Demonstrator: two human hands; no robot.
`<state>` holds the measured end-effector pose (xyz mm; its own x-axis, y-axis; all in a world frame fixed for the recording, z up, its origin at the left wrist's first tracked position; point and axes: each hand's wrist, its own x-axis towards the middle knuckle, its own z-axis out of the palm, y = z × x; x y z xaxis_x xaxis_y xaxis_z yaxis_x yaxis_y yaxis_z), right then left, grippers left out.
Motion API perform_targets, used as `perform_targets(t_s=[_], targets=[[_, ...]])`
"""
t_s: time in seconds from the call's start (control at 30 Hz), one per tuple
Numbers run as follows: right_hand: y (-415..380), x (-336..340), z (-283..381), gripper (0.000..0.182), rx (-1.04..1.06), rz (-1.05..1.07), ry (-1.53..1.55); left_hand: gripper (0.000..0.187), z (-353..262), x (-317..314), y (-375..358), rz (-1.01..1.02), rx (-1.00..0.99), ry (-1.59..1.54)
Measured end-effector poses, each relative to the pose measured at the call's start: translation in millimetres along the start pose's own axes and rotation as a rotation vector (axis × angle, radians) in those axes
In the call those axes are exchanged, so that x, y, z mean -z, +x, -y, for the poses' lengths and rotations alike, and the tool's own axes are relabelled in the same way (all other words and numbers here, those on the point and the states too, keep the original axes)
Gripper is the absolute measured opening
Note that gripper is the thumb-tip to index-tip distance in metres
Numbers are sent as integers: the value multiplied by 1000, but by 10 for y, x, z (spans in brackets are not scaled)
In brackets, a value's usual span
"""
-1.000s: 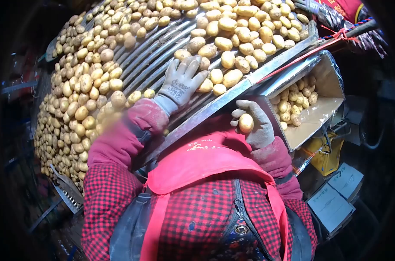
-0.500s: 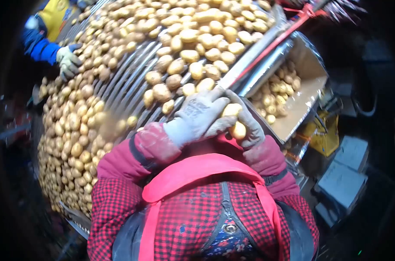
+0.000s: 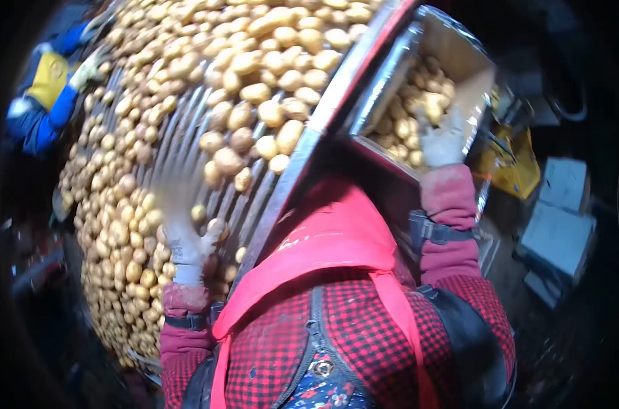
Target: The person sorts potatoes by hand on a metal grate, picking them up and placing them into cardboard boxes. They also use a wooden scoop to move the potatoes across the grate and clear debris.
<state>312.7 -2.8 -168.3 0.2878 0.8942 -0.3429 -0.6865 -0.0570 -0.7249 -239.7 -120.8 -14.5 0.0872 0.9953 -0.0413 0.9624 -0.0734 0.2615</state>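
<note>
My left hand (image 3: 185, 235), in a pale glove, reaches over the potato table. Its fingers are stretched upward and smeared by motion, with the thumb apart beside some potatoes (image 3: 147, 278). My right hand (image 3: 442, 143), gloved too, is inside an open cardboard box (image 3: 470, 71) at the right. Its fingers are spread over the heap of potatoes in the box (image 3: 399, 128). One light potato (image 3: 433, 109) lies at the fingertips; whether they still touch it is hard to tell.
Potatoes cover much of the slatted bars (image 3: 187, 136). A metal edge (image 3: 309, 143) separates table from box. Across the table a person in blue sleeves (image 3: 50, 126) reaches in with gloved hands. A yellow bag (image 3: 514, 163) and pale boxes (image 3: 558, 228) stand at the right.
My hands were together with potatoes between them. They have parted: the right went into the box, the left to the table's bars. The view has turned; the other person's arms have moved.
</note>
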Motion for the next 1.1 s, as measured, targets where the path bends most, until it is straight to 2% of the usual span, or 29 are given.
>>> perform_targets(t_s=[0.03, 0.07, 0.1, 0.13, 0.17, 0.23, 0.37, 0.4, 0.43, 0.5, 0.53, 0.57, 0.63, 0.73, 0.77, 0.83, 0.87, 0.9, 0.97, 1.03, 1.1], targets=[[59, -76, 167, 49, -296, 38, 371, 105, 104, 9, -180, 64, 115, 39], [-4, -252, 186, 49, -300, -88, 378, 107, 238, -55, -370, 49, 123, 140], [14, -174, 115, 48, -240, 47, 280, 109, 234, -45, -441, 68, 156, 49], [27, -71, 52, 47, -303, 183, 299, 110, 221, -23, -504, 102, 194, 58], [-160, -404, 30, 47, -310, 55, 214, 112, 199, -24, -548, 137, 223, 58], [-218, -509, -97, 49, -370, 185, 184, 114, 88, 107, -481, 282, 251, 93], [-386, -881, -106, 54, -363, 243, -38, 118, 231, 149, -583, 163, 331, 57], [-403, -951, -81, 56, -294, 230, -100, 119, 209, 196, -585, 194, 426, 122], [-418, -984, -84, 57, -221, 215, -159, 119, 255, 212, -584, 207, 416, 105], [-316, -923, -81, 56, -273, 245, -169, 120, 205, 166, -479, 326, 406, 90], [-291, -962, -86, 56, -302, 280, -126, 119, 172, 16, -467, 246, 379, 39], [-258, -1012, -79, 56, -325, 314, -81, 120, 140, -62, -386, 260, 340, 135], [-267, -1230, -155, 56, -320, 280, -100, 121, 99, -179, -216, 148, 345, 50], [-398, -1564, -231, 54, -231, 251, -354, 113, -216, -321, 127, 63, 197, -44], [-449, -1749, -229, 53, -165, 258, -407, 117, -211, -569, 196, -32, 126, 13], [-467, -1931, -224, 51, 83, 389, -603, 116, -364, -641, 559, -34, 199, 65], [-415, -2043, -212, 48, -4, 300, -434, 114, -472, -629, 660, -90, 205, 39], [-302, -2015, -232, 46, 13, 315, -442, 109, -494, -621, 752, -92, 153, 16], [-306, -2128, -221, 44, 95, 269, -597, 110, -510, -666, 859, -175, 102, 45], [-310, -2148, -202, 43, 117, 256, -630, 109, -512, -656, 963, -99, 150, -7], [-295, -2090, -186, 43, 132, 269, -621, 102, -481, -742, 1146, -229, 87, -38]])
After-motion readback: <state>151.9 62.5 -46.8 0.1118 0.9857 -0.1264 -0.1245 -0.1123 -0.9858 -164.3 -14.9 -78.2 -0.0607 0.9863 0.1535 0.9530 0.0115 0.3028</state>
